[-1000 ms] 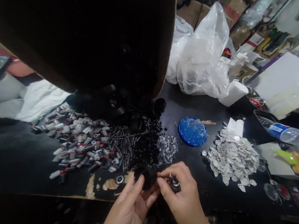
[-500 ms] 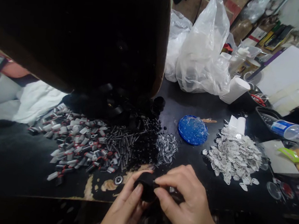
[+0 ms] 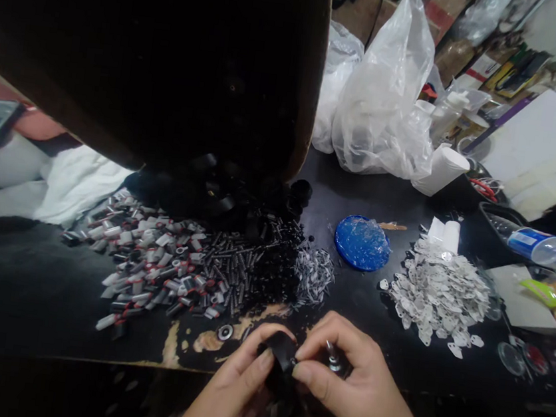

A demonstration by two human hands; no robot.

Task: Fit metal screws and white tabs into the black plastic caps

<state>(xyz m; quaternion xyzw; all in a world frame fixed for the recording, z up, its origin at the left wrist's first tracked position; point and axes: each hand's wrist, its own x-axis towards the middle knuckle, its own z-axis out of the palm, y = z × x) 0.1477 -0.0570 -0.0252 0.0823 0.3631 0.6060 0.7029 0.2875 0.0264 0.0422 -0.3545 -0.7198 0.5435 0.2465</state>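
Note:
My left hand [image 3: 241, 378] is closed around a smooth black plastic part [image 3: 281, 353] with a curved side, held just over the table's front edge. Thumb and forefinger of my right hand [image 3: 357, 368] pinch at the right edge of that part; whatever small piece sits between the fingertips is hidden. Tucked in the curl of the same hand is a dark tool with a thin metal tip [image 3: 332, 355], its tip pointing up and away; most of it is covered. A small ring-shaped washer [image 3: 225, 332] lies on the table left of my hands.
Grey-and-black sleeves with red bands [image 3: 151, 261] lie heaped at left, beside springs [image 3: 231, 267], tiny black pieces [image 3: 276, 268] and small grey pieces [image 3: 315, 273]. A blue lid [image 3: 361, 243] and white flat tabs [image 3: 441, 294] lie right. A large dark container [image 3: 150, 53] overhangs the back.
The black part has tilted in my left hand, and both hands sit slightly lower and to the right. The tool's metal tip now shows more clearly in my right hand.

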